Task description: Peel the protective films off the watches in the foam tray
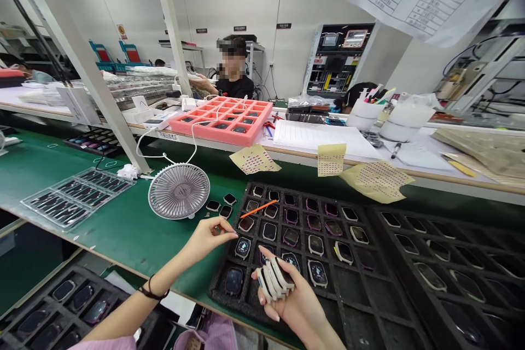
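Observation:
Over a black foam tray (283, 251) holding rows of smartwatch cases, my right hand (293, 301) grips a stack of several pale watch cases (274, 280). My left hand (207, 241) reaches in from the left, its fingertips just beside a watch case with a lit screen (243, 247). An orange stick (259, 209) runs from between its fingers out over the tray. A few dark watch cases (221, 205) lie loose on the green bench mat (123, 240), close to my left hand.
A white desk fan (179, 191) stands on the mat, with clear blister trays (76, 198) to its left. Another black foam tray (438, 268) lies to the right, and one more (61, 306) sits below left. Behind, a person (232, 74) sits beyond a pink foam tray (221, 120).

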{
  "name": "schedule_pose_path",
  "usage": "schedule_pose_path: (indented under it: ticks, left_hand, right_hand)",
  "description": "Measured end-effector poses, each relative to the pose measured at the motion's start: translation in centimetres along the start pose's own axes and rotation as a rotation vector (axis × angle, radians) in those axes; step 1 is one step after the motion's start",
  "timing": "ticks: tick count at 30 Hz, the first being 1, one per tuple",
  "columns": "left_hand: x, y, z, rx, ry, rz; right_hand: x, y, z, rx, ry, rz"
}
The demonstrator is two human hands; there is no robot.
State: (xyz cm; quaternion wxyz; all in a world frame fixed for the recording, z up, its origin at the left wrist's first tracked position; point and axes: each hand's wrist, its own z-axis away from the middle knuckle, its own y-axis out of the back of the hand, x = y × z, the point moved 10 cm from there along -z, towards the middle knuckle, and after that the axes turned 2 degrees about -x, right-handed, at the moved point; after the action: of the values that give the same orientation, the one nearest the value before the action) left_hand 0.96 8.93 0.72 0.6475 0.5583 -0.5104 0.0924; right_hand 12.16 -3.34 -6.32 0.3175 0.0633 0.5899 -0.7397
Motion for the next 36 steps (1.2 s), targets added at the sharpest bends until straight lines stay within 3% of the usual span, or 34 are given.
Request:
schedule_pose_path:
  ticks: [4, 7, 13, 19, 22, 26, 31, 36]
  left_hand:
    - [10.0, -1.7, 3.1, -0.143, -0.531, 0.170]
    - [13.1, -2.4, 4.9, -0.148, -0.773, 0.146]
    - [13.2, -2.5, 5.0, -0.124, -0.877, 0.025]
    - [15.1, -3.4, 7.0, -0.073, -0.969, -0.440]
    - [15.4, -4.4, 7.9, -0.100, -0.988, -0.562]
    - [14.7, -3.9, 7.2, -0.162, -0.946, -0.359]
    - [12.5, -4.2, 5.1, -0.408, -0.739, 0.084]
    - [10.6, -5.4, 4.5, -0.511, -0.560, 0.180]
  right_hand:
    - [0.4, -0.9, -0.1, -0.037, -0.038, -0.009]
    - [0.9, -1.5, 0.0, -0.072, -0.064, -0.016]
    - [1.2, -2.2, 0.4, -0.116, -0.066, -0.031]
    - [1.1, -1.8, 0.3, -0.064, -0.057, -0.022]
    - [0.9, -1.5, 0.3, -0.047, -0.033, 0.008]
    - [1.5, -1.4, 0.3, -0.056, -0.052, 0.027]
    - [2.6, -1.3, 0.4, -0.099, -0.089, 0.080]
    - [3.3, -0.9, 0.8, -0.122, -0.103, 0.181]
